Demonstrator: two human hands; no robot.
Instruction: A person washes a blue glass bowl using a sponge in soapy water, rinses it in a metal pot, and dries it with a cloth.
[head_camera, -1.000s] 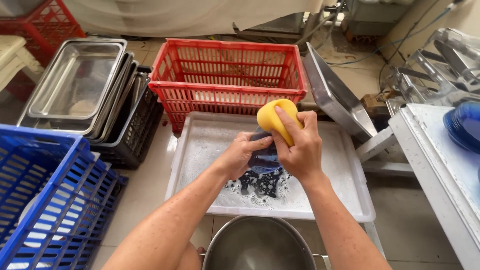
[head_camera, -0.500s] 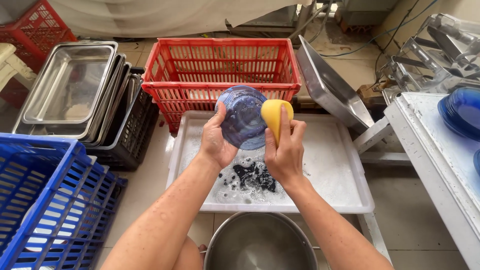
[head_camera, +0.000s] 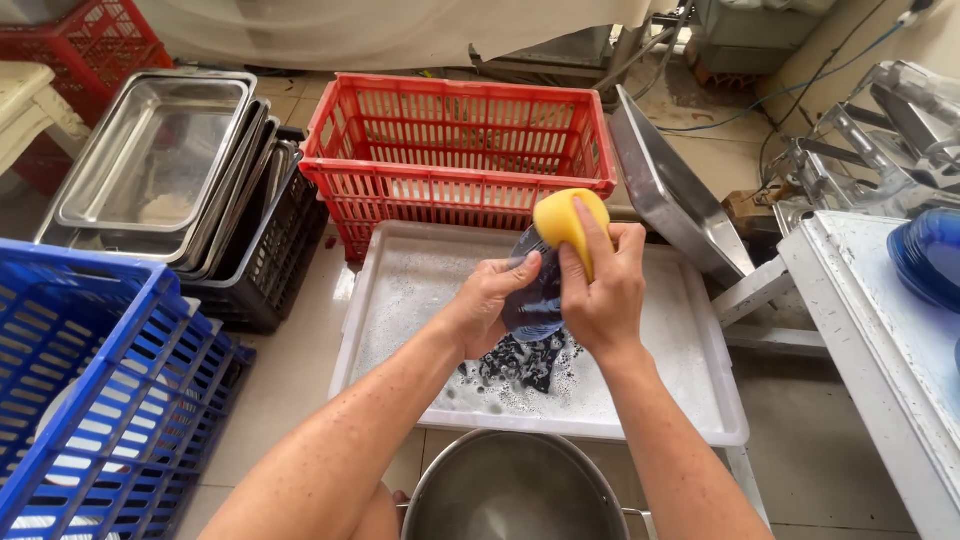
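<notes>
**Blue dish held on edge between two hands, sponge on its right face**

The person holds a small translucent blue dish (head_camera: 530, 300) above the white plastic tray (head_camera: 700, 400), with both hands meeting at the middle of the view. The left hand (head_camera: 490, 300) is closed on the dish's left rim, thumb over the near face and fingers behind. The right hand (head_camera: 605, 290) is wrapped around a yellow sponge (head_camera: 562, 218) and presses it against the dish's upper right edge; the sponge sticks up past the fingertips.

The dish stands tilted, nearly on edge, its broad face turned toward the right hand, so the sponge lies to the right of and slightly above it. Its long axis runs roughly up and down in the head view, leaning a little to the right at the top. Both hands touch it or the sponge; neither is free.

Directly below, a dark soapy heap (head_camera: 520, 362) lies in foam on the tray floor. A red crate (head_camera: 455, 150) stands just beyond the tray, a steel pot (head_camera: 515, 495) sits just this side of it, and a blue crate (head_camera: 90, 380) stands well off to the left.
</notes>
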